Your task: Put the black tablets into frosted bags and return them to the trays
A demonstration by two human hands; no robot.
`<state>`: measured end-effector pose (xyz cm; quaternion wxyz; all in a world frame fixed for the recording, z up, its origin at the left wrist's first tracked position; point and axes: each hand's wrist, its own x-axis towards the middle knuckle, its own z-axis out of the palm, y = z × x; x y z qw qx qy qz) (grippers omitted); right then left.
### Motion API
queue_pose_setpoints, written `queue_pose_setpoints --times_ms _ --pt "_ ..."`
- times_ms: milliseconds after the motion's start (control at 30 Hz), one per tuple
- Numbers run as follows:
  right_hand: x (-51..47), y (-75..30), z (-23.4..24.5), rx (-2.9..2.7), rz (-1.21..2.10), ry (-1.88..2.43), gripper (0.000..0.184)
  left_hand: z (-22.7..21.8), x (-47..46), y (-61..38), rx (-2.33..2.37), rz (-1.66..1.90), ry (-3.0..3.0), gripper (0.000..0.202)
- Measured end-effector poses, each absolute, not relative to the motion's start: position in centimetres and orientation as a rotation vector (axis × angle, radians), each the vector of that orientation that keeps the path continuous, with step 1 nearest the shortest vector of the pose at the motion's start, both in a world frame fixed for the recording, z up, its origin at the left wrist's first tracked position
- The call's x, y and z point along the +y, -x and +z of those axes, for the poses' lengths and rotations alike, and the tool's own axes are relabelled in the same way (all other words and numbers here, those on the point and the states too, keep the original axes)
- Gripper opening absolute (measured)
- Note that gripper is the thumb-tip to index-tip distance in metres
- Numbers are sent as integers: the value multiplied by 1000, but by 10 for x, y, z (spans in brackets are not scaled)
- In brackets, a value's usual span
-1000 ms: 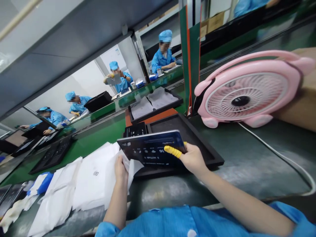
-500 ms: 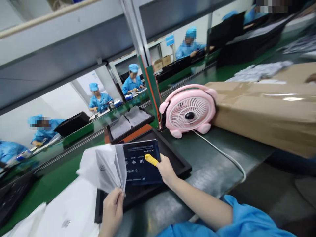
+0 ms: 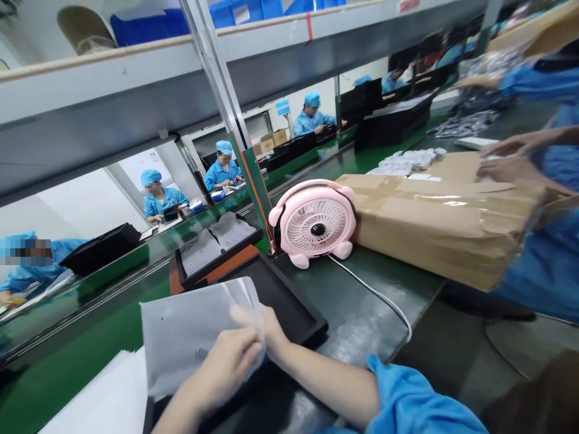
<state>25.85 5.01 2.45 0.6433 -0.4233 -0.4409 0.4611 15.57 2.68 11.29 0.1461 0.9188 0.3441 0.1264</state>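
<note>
A translucent white plastic bag [image 3: 181, 337] with a small printed mark now covers the tablet, whose dark body shows only as a grey shape through the film. My left hand [image 3: 233, 361] is closed on the bag's near side by its opening. At the right end, my right hand [image 3: 274, 337] reaches into the mouth of the bag and grips the tablet's edge; its thumb, blurred, shows through the film. Beneath and behind them lies a shallow black tray [image 3: 289, 295].
A pink fan [image 3: 316, 229] with a white cable stands beyond the tray, beside a large cardboard box [image 3: 434, 223]. White bags [image 3: 104, 398] lie at lower left. Another black tray [image 3: 199, 253] sits farther back. A co-worker's hands [image 3: 520, 157] are over the box at right.
The bag has slid rightward over the tablet, covering its lit screen. My left hand has moved right and up, close to my right hand. The camera view has shifted.
</note>
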Motion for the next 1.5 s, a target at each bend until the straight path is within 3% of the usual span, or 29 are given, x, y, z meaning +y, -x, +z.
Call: queue_pose_setpoints --times_ms 67,133,200,267,333,467,567,667,767,867,967,1067,1267,1500 --pt "53 -275 36 -958 1063 958 34 133 39 -136 1116 646 -2639 26" --pt "55 -292 51 -951 1050 929 35 157 59 -120 1414 894 -2703 40" --pt "56 -309 67 -1026 1029 893 37 177 76 -113 1619 759 -2722 46" --pt "56 -328 86 -1174 1013 883 38 187 85 -113 1660 527 -2649 32" --pt "58 -351 106 -1376 966 904 40 185 85 -117 1604 533 -2529 27" --pt "67 -401 139 -1852 920 856 54 155 79 -118 1578 1061 -2232 30" --pt "73 -421 152 -2222 888 968 50 130 79 -114 1630 1330 -1995 33" --pt "80 -428 166 -2505 501 1259 34 112 80 -114 1615 1401 -1838 32" --pt "90 -441 189 -2539 -29 1244 14 98 79 -119 1564 1434 -1702 31" --pt "100 -452 214 -2206 -288 1145 21 81 78 -126 1524 1492 -1517 36" --pt "110 -431 222 -2023 -91 1166 43 59 78 -140 1508 1502 -1369 38" --pt "127 -373 208 -2179 161 1204 61 41 78 -161 1492 1461 -1318 36" --pt "174 -289 173 -2135 298 1411 19 31 83 -174 1514 1487 -1181 34" --pt "195 -283 181 -1723 214 1188 52 13 85 -177 1514 1180 -1149 26"
